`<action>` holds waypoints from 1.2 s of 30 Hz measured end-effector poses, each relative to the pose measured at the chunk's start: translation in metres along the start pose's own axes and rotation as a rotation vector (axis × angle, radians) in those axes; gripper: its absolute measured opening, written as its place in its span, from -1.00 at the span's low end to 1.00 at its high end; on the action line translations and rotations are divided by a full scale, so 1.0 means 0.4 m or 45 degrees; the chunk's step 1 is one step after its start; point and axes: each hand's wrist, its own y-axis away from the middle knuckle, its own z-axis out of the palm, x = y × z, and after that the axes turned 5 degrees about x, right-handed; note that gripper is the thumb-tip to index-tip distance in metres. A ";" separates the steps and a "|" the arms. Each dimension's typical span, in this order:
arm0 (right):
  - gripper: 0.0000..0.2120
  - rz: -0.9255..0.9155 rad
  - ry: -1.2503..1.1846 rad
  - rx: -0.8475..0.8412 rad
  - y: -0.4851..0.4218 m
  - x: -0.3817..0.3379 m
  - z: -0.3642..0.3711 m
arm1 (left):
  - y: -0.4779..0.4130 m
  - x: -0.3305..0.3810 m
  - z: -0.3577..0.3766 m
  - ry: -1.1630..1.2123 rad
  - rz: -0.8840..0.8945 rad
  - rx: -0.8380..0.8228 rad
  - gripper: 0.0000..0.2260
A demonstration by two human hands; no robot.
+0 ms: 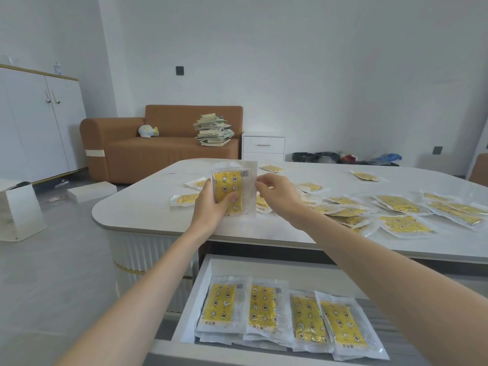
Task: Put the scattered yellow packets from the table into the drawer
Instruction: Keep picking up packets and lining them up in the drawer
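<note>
My left hand holds a yellow packet upright above the white table, thumb across its front. My right hand pinches the clear right edge of that same packet. Several more yellow packets lie scattered over the table's right half, and a few lie behind my hands. Below the table's front edge the drawer stands open, with several yellow packets laid in a row inside it, stacked on others.
A brown sofa with a stack of books stands behind the table. A white nightstand is next to it, a white cabinet at the left. Boxes lie on the floor at left.
</note>
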 end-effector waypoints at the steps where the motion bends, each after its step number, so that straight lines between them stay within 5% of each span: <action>1: -0.74 -0.014 0.004 0.023 0.000 0.000 -0.012 | 0.002 0.010 0.007 0.013 0.002 0.000 -0.72; 6: -0.76 -0.044 0.245 0.170 0.006 0.045 -0.109 | 0.015 0.058 0.044 0.062 -0.056 -0.026 -0.72; 12: -0.69 0.129 0.657 0.067 0.020 0.147 -0.200 | 0.021 0.048 0.070 0.071 -0.186 -0.053 -0.80; 16: -0.63 -0.072 0.958 -0.063 0.017 0.157 -0.186 | 0.001 -0.005 0.066 0.005 -0.313 0.025 -0.66; 25: -0.48 -0.313 1.061 -0.299 -0.053 0.134 -0.036 | -0.038 -0.066 0.034 -0.103 -0.303 0.175 -0.71; 36: -0.71 -0.213 0.775 -0.378 -0.040 0.115 -0.051 | -0.036 -0.064 0.002 -0.036 -0.271 0.219 -0.76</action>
